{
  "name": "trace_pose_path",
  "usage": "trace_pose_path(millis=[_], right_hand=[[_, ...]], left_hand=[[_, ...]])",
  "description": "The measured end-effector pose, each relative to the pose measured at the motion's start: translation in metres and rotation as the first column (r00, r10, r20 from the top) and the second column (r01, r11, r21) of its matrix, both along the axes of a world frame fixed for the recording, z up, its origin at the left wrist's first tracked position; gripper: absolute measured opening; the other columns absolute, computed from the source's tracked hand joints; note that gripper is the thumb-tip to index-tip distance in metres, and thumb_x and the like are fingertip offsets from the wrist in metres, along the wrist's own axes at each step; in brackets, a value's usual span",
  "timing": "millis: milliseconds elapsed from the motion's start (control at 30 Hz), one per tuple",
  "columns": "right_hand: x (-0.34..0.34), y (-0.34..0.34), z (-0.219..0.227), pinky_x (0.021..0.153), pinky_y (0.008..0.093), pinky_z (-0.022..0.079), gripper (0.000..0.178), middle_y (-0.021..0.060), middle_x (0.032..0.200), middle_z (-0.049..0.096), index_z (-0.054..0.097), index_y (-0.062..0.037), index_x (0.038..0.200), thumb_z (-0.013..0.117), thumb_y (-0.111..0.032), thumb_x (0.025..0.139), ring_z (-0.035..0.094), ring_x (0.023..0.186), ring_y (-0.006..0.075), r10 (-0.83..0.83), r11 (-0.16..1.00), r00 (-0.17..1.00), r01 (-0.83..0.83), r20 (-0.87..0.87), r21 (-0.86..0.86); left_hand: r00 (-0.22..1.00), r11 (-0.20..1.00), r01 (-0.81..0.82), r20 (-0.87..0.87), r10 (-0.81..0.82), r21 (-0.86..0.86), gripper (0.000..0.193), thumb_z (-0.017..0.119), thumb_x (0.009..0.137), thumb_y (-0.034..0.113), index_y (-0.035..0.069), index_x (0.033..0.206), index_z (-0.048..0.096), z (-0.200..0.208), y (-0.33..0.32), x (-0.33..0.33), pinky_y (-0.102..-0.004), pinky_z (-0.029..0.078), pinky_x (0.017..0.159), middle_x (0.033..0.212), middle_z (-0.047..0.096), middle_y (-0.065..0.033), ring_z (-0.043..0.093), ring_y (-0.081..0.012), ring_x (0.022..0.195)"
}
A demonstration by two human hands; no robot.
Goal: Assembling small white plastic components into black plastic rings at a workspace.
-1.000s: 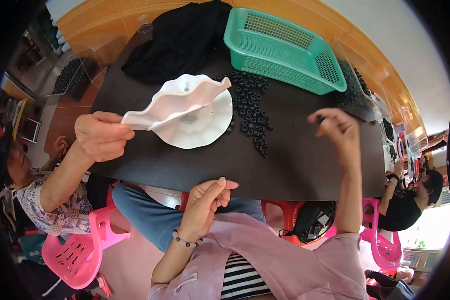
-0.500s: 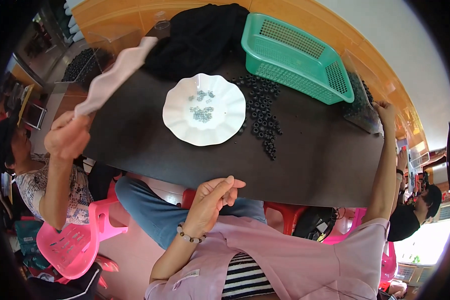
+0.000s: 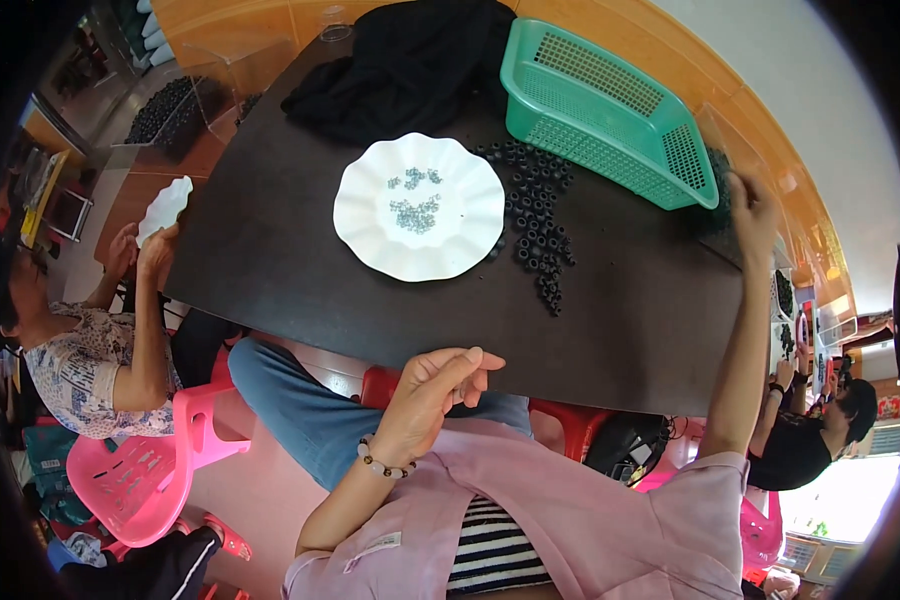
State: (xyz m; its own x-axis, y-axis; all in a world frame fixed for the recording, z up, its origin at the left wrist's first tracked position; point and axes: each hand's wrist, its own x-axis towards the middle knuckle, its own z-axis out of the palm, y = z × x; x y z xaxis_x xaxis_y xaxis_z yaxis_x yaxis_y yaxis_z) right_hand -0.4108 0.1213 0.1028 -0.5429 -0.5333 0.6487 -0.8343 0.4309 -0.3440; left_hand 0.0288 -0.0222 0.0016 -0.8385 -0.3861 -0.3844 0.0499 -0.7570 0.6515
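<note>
My left hand (image 3: 438, 392), a beaded bracelet on its wrist, hovers at the table's near edge. Its thumb and fingers are pressed together, and whatever lies in them is too small to make out. At the far right my right hand (image 3: 753, 215) is beside a clear plastic bin (image 3: 722, 232) with dark pieces in it; motion blurs its fingers. A white scalloped plate (image 3: 360, 240) lies mid-table, bearing two groups of tiny clear pieces (image 3: 416, 214). Small black ring-like parts (image 3: 540, 225) are spread along the plate's right side.
A green perforated basket (image 3: 610, 150) stands at the back right, next to a heap of black cloth (image 3: 410, 75). On the left a co-worker (image 3: 90, 350) holds a white scalloped plate (image 3: 165, 208). A pink chair (image 3: 140, 480) stands at the left.
The co-worker's plate has swung down and away to the left, from over the table's left side. My right hand has shifted slightly up and left by the bin. My left hand stays closed.
</note>
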Motion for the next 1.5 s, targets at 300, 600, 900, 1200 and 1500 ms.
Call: trace_pose_path(millis=[300,600,900,1200,1500], right_hand=[[0.135,-0.077,-0.053,0.064,0.0268,0.047,0.018,0.0089,0.081,0.065,0.065,-0.0018,0.101,0.066,-0.002,0.083,0.058,0.070,0.0143,0.345,0.841,0.846,-0.470,0.406,0.266],[0.146,-0.054,-0.064,0.065,0.0291,0.047,0.018,0.0076,0.080,0.059,0.063,-0.0010,0.097,0.068,0.000,0.079,0.055,0.071,0.0157,0.316,0.794,0.806,-0.513,0.501,0.325],[0.150,-0.057,-0.071,0.068,0.0287,0.047,0.020,0.0070,0.083,0.059,0.063,-0.0018,0.097,0.069,-0.001,0.078,0.056,0.076,0.0169,0.291,0.808,0.816,-0.489,0.499,0.329],[0.159,-0.059,-0.068,0.067,0.0319,0.048,0.016,0.0072,0.081,0.062,0.065,-0.0036,0.092,0.070,-0.001,0.077,0.057,0.077,0.0220,0.401,0.775,0.808,-0.550,0.431,0.310],[0.182,-0.047,-0.065,0.065,0.0320,0.047,0.023,0.0040,0.073,0.061,0.062,-0.0055,0.082,0.080,-0.012,0.070,0.057,0.074,0.0208,0.387,0.756,0.797,-0.562,0.464,0.335]], left_hand=[[1.000,0.999,-0.021,0.008,0.022,-0.024,0.027,0.056,0.096,0.021,-0.003,0.096,0.069,-0.001,0.001,0.004,-0.0199,0.043,0.059,0.071,0.059,-0.0004,0.051,-0.0071,0.062],[0.999,0.997,-0.027,0.021,0.028,-0.066,0.027,0.055,0.096,0.020,-0.003,0.097,0.069,0.000,0.004,0.002,-0.0199,0.043,0.058,0.071,0.059,-0.0004,0.052,-0.0075,0.061],[0.999,0.996,-0.030,0.038,0.034,-0.080,0.028,0.055,0.096,0.021,-0.003,0.097,0.069,0.000,0.005,0.002,-0.0199,0.043,0.058,0.071,0.059,-0.0001,0.052,-0.0073,0.061],[0.999,0.997,-0.033,0.038,0.036,-0.073,0.028,0.055,0.096,0.022,-0.003,0.097,0.069,0.001,0.006,0.002,-0.0201,0.043,0.058,0.071,0.059,0.0003,0.052,-0.0072,0.061],[0.999,0.997,-0.027,0.036,0.029,-0.073,0.028,0.055,0.096,0.022,-0.002,0.096,0.069,0.000,0.004,0.003,-0.0199,0.043,0.057,0.070,0.059,0.0005,0.051,-0.0066,0.061]])
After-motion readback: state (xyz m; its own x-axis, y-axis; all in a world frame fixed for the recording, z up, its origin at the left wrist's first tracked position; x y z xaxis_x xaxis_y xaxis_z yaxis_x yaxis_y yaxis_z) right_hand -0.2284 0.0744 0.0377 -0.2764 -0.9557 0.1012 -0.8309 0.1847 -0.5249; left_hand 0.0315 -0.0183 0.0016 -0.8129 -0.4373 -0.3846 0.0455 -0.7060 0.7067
